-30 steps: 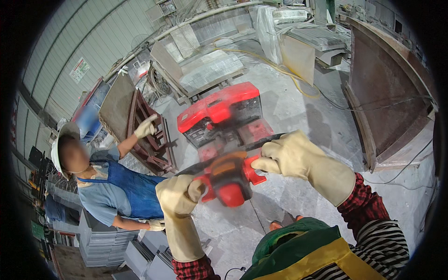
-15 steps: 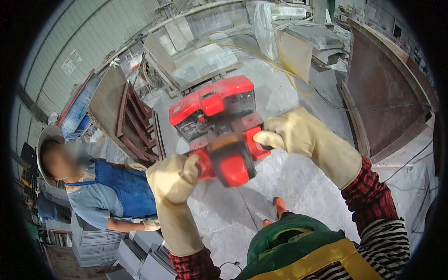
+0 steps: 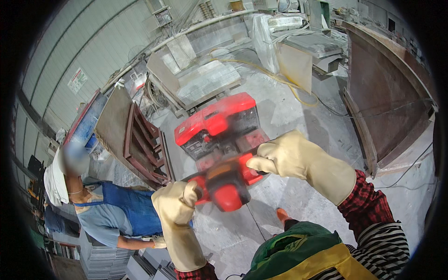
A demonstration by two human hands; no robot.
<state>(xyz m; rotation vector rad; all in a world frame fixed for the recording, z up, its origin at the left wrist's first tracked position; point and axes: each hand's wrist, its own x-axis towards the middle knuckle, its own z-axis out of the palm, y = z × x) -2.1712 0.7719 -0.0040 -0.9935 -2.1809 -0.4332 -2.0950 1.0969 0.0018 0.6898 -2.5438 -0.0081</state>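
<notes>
Red handle [image 3: 227, 184] of the pallet truck [image 3: 218, 127] sits clamped in my left hand [image 3: 175, 205] and right hand [image 3: 285, 157], truck ahead on the floor [image 3: 298, 107]; hauling looks underway, nowhere near parked.

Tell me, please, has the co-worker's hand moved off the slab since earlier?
Yes. It touched the slab's right edge; it has since dropped away toward the co-worker, below the slab.

Pallet truck [image 3: 219, 128] sits centre frame; its handle [image 3: 226, 179] lies between left hand [image 3: 175, 205] and right hand [image 3: 284, 156]. Co-worker [image 3: 102, 210] stands lower left; slab rack [image 3: 133, 135] behind.
</notes>
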